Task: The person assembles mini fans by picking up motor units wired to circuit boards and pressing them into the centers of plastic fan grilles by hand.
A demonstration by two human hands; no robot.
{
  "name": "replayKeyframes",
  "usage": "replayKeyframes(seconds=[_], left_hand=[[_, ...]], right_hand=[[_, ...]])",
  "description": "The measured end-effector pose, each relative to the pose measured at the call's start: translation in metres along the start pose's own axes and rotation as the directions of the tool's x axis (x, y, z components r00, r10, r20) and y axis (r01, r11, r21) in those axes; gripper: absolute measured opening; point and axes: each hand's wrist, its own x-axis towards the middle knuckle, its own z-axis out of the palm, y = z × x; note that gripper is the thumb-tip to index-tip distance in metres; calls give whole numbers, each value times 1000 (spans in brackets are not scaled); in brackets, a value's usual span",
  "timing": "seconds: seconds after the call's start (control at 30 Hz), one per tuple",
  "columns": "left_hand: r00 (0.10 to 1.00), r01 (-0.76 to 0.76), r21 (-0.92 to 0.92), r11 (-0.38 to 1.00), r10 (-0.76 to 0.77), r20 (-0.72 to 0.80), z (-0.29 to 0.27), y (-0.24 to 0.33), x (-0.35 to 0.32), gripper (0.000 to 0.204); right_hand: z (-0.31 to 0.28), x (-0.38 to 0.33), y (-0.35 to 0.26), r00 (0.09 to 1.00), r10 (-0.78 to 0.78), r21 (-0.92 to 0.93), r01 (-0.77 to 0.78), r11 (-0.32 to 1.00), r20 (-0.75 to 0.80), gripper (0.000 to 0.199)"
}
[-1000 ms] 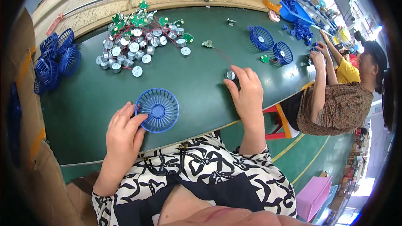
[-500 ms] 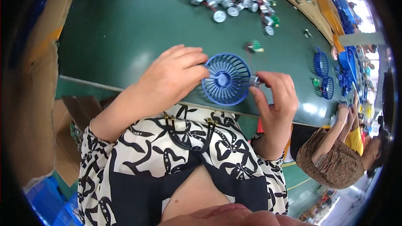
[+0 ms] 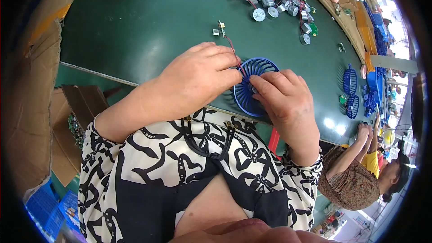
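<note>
At the near edge of the green table [image 3: 135, 40], the right hand [image 3: 284, 93] has moved inside the blue cage [image 3: 242, 95], its grasp hidden; the left hand [image 3: 198, 73] holds the cage's left side. Keep that steady, the red wire [image 3: 231, 44] slack.

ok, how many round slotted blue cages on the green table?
3 visible: the near cage between the left hand and right hand; the upper cage and lower cage at right on the table. More may hide in the blue heap beyond.
</note>
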Motion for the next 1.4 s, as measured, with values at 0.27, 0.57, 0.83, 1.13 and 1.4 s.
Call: replayKeyframes(seconds=[0.27, 0.57, 0.83, 1.13, 1.4], left_hand=[[1000, 17, 0, 1000, -17, 16, -4, -2, 2, 23], [1000, -7, -31, 999, 7, -8, -4, 0, 7, 24], [969, 178, 75, 981, -161, -185, -39, -12, 11, 31], [840, 487, 671, 559, -88, -536, -158, -192, 45, 53], [491, 529, 86, 844, -222, -842, -195, -270, 35, 35]], right_hand=[[1, 2, 3, 999, 28, 51, -30, 998, 34, 35], [25, -36, 6, 992, -86, -13, 85, 996, -90, 55], [25, -58, 30, 950, 79, -60, -102, 993, -302, 64], [-3, -107, 144, 667, 604, -144, -715, 685, -437, 35], [-1, -109, 142, 698, 466, -328, -688, 647, -544, 42]])
